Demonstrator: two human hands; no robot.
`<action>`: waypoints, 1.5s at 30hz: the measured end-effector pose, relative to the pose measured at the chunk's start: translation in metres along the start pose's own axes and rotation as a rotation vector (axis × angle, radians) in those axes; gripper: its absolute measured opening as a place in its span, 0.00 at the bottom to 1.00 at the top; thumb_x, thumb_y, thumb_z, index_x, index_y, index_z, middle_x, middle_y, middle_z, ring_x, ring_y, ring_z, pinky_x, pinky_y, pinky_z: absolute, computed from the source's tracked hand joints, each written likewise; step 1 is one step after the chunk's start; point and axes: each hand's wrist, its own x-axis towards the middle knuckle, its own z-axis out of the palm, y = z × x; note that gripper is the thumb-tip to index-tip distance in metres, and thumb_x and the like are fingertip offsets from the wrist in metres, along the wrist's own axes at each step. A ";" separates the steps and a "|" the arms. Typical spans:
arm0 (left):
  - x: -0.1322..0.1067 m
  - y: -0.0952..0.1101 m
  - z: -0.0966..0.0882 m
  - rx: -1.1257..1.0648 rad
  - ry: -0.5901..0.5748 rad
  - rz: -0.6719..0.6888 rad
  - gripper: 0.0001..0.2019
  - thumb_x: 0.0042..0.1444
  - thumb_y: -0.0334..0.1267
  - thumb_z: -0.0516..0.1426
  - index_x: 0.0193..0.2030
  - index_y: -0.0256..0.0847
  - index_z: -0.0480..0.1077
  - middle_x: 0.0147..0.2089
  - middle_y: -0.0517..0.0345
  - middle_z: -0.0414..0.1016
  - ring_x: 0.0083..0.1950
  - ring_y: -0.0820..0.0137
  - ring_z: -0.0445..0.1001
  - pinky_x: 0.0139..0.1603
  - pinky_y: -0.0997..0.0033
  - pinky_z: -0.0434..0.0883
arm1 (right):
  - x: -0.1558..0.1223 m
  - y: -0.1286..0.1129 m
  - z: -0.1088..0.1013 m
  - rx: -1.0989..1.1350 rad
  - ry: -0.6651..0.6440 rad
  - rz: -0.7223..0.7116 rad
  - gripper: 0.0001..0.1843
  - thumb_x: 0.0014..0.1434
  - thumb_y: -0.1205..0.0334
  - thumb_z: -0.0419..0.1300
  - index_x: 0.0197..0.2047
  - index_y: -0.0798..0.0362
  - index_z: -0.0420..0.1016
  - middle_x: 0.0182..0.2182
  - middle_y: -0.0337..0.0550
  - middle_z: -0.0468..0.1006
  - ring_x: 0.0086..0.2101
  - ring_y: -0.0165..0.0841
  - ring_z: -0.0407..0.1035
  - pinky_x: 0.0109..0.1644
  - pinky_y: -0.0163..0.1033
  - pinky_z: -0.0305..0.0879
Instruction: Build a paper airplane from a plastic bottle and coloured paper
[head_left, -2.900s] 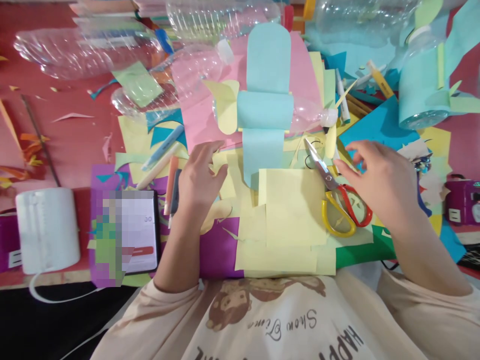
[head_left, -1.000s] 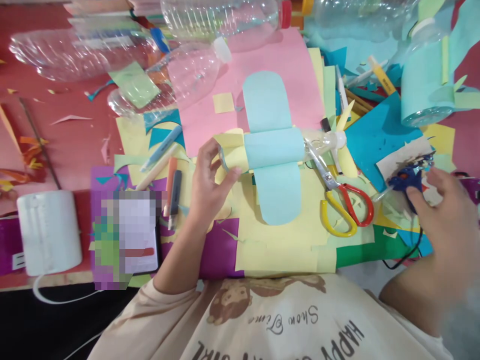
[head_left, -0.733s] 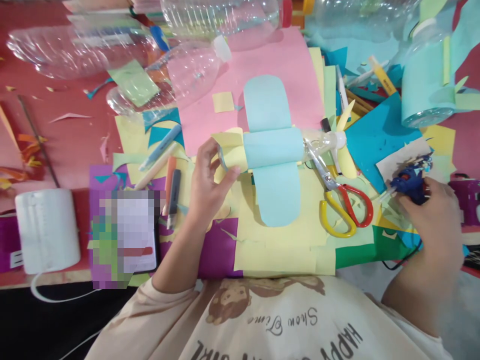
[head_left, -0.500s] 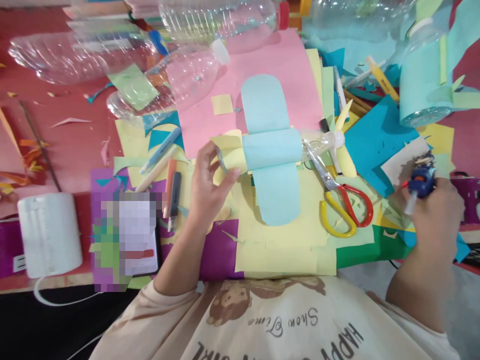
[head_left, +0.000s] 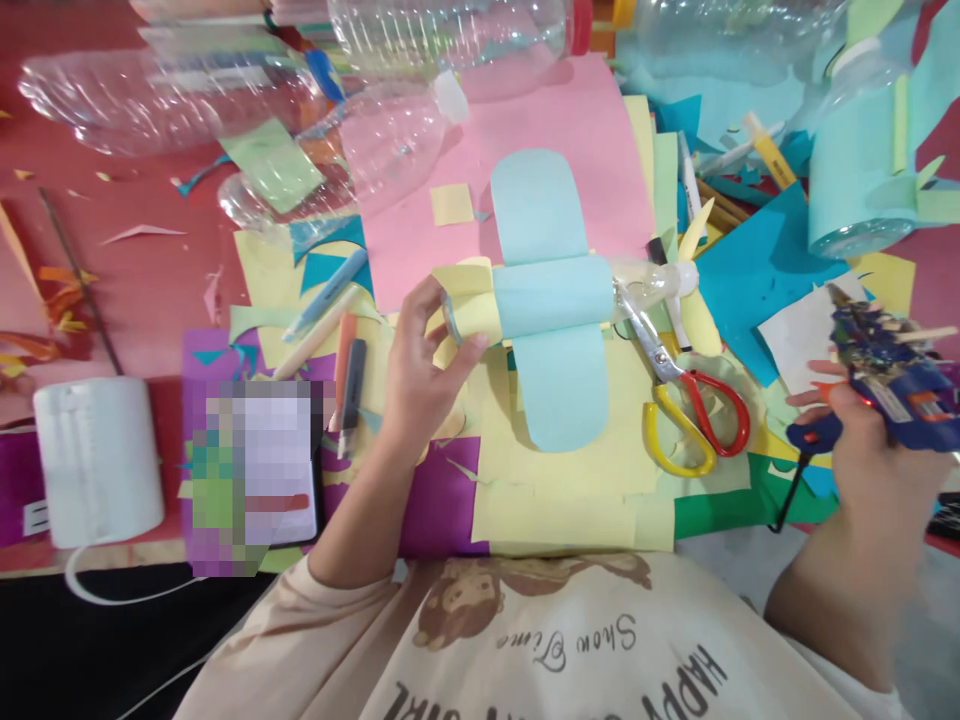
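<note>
Two hands grip: left hand [head_left: 424, 378] pinching the base of the paper-wrapped bottle [head_left: 555, 297], towards one o'clock; right hand [head_left: 874, 455] wrapped around the glue gun [head_left: 889, 380], three o'clock. Its cord [head_left: 792, 492], snagging green paper [head_left: 724, 510], could jerk it.

Lighting: bright, fairly even. Glare: speckled, clear bottle [head_left: 165, 100]. Shadow: soft, beside light-blue paper [head_left: 562, 390]. Blur: slight, my right grip [head_left: 874, 440]. Pixelation: phone [head_left: 277, 440]. Edges: stretched.
</note>
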 end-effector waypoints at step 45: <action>0.000 -0.006 -0.001 0.188 0.067 0.182 0.30 0.54 0.56 0.61 0.61 0.48 0.62 0.60 0.48 0.68 0.62 0.57 0.68 0.52 0.60 0.74 | -0.019 -0.098 0.054 0.881 -0.920 -0.095 0.19 0.58 0.50 0.58 0.21 0.50 0.62 0.21 0.37 0.64 0.25 0.30 0.59 0.29 0.39 0.57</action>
